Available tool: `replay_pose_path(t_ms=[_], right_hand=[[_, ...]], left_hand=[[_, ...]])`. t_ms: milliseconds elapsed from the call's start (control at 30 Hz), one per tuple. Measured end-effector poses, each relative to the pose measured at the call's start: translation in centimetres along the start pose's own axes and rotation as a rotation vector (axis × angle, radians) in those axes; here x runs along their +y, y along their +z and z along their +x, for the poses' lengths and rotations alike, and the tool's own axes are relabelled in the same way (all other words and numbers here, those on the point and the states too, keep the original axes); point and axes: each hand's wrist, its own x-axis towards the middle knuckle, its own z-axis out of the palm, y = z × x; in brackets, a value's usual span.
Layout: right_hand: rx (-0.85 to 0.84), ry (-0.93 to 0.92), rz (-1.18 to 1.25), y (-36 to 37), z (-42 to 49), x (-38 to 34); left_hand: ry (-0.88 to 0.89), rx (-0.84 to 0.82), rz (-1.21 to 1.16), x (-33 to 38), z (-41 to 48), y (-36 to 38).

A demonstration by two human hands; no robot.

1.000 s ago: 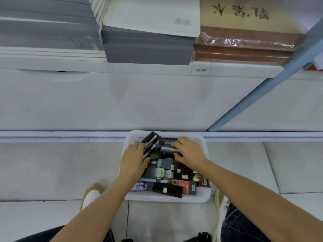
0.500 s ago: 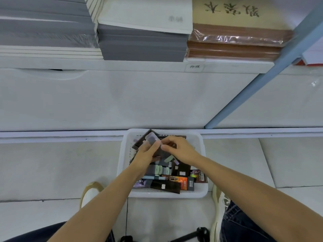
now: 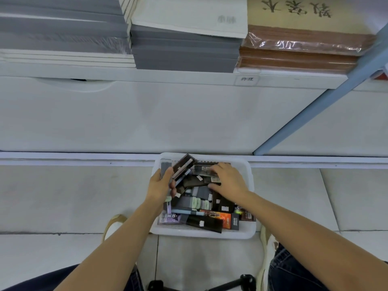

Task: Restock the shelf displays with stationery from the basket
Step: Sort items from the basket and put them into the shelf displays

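A white plastic basket [image 3: 251,206] sits on the floor against the shelf base, filled with several dark boxed pens and stationery packs [image 3: 203,221]. My left hand [image 3: 160,185] is at the basket's left side and grips a small bundle of pen packs [image 3: 168,169] that stick up past its thumb. My right hand [image 3: 227,181] lies over the far middle of the pile, its curled fingers closing on a dark pen box [image 3: 204,170]. Above, the white shelf [image 3: 147,73] carries stacked notebooks.
On the shelf lie grey notebook stacks [image 3: 184,51], a white pad [image 3: 189,15] and wrapped brown exercise books [image 3: 300,49]. A blue upright [image 3: 310,110] slants down on the right. My shoes and knees flank the basket, and a dark tripod leg [image 3: 231,282] lies below.
My left hand drew back to the basket's left with the packs it took. My right hand let go of that bundle and moved down onto a dark box in the pile.
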Motion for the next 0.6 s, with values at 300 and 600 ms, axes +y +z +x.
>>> replay_pose_path(t_ms=[300, 600], right_hand=[[0.091, -0.095, -0.101, 1.6, 0.1, 0.6], [0.03, -0.102, 0.111, 0.8, 0.0, 1.1]], left_hand=[[-0.032, -0.117, 0.012, -0.5, 0.0, 0.7], [-0.029, -0.129, 0.138, -1.2, 0.1, 0.6]])
